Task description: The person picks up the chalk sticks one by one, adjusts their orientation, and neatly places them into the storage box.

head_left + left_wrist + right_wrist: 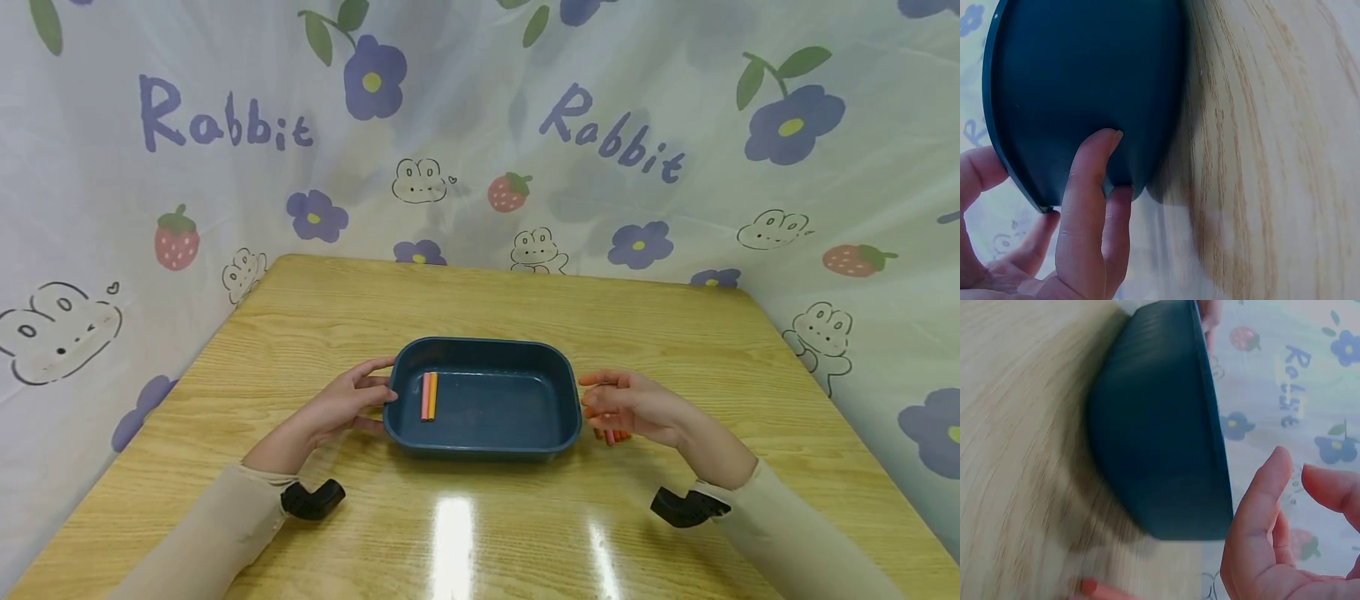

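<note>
A dark blue rectangular basin (487,454) sits in the middle of the table. Inside it, near the left end, a pink stick (425,397) and a yellow-orange stick (432,397), chalk-like in look, lie side by side. My left hand (352,404) grips the basin's left end, a fingertip at the rim and other fingers against the outer wall (1085,81). Beside the right end, my right hand (637,408) is held with loosely bent fingers and nothing in them. Partly hidden below it, several pink and orange sticks (613,437) lie on the table.
The wooden table (300,308) stretches beyond the basin to a printed curtain (480,125) at the back and sides. Black wrist mounts (311,500) sit at both sleeve cuffs. In the right wrist view an orange stick (1107,590) shows below the basin's end.
</note>
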`<action>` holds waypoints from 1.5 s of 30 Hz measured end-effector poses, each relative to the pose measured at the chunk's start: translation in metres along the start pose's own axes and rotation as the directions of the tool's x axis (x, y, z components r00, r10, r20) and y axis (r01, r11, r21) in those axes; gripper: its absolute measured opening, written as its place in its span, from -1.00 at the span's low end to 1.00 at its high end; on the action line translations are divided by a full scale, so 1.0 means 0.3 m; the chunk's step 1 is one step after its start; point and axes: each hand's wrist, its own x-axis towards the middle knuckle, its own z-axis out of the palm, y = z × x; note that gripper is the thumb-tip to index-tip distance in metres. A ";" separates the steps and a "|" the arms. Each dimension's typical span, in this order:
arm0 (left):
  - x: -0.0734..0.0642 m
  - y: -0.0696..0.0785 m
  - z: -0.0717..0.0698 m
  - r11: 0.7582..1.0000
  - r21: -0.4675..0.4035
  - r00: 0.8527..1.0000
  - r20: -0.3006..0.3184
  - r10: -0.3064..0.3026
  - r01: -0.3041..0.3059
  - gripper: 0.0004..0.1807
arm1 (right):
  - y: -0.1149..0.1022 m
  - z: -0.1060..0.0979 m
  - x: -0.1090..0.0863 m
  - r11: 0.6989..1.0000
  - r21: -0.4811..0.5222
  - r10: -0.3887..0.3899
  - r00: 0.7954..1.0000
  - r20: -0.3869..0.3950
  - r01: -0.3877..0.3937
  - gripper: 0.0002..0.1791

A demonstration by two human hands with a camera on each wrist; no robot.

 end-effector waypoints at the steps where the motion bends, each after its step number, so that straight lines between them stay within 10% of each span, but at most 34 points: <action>1: 0.000 0.000 0.000 1.000 -0.001 1.000 -0.001 0.000 0.000 -0.28 | 0.004 -0.006 -0.004 1.000 -0.006 0.001 1.000 -0.014 -0.001 -0.65; 45: 0.003 -0.003 0.004 1.000 -0.012 1.000 -0.003 0.003 -0.003 -0.27 | 0.141 -0.179 -0.012 0.906 -0.404 -0.038 0.927 -0.373 -0.126 -0.41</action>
